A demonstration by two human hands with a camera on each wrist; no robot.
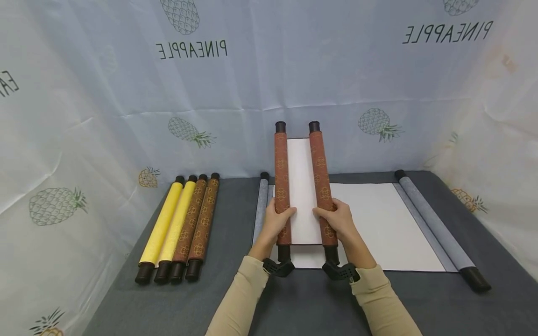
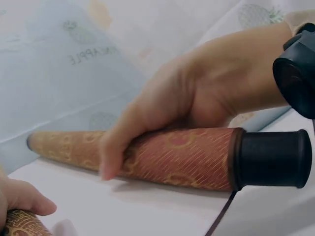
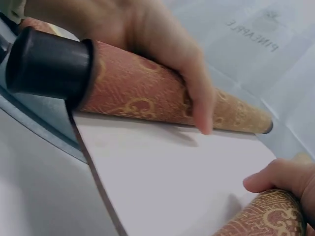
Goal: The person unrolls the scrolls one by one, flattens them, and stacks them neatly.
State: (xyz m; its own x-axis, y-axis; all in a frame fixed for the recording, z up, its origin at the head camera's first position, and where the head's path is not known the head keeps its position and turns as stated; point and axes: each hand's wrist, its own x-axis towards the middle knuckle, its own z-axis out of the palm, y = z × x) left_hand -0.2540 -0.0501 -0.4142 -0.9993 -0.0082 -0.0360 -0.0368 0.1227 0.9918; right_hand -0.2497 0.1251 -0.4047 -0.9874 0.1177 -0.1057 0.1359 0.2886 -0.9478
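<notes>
A hanging scroll with red-brown, gold-patterned rollers is held up partly unrolled, its white sheet (image 1: 300, 191) stretched between them. My left hand (image 1: 276, 223) grips the left roller (image 1: 282, 172) low down, thumb at the sheet's edge. My right hand (image 1: 339, 219) holds the right roller (image 1: 320, 172) the same way. Black knobs cap both rollers. In the left wrist view, the right hand (image 2: 157, 103) wraps over its roller (image 2: 182, 157). The right wrist view shows the left hand (image 3: 162, 49) over the other roller (image 3: 142, 88). The held scroll partly covers a grey scroll beneath.
The grey scroll (image 1: 378, 219) lies unrolled on the dark table (image 1: 235, 289), its right roller (image 1: 435, 224) near the right side. Two yellow rolls (image 1: 161, 224) and two brown patterned rolls (image 1: 203, 219) lie side by side at left. A pineapple-print curtain (image 1: 260, 70) hangs behind.
</notes>
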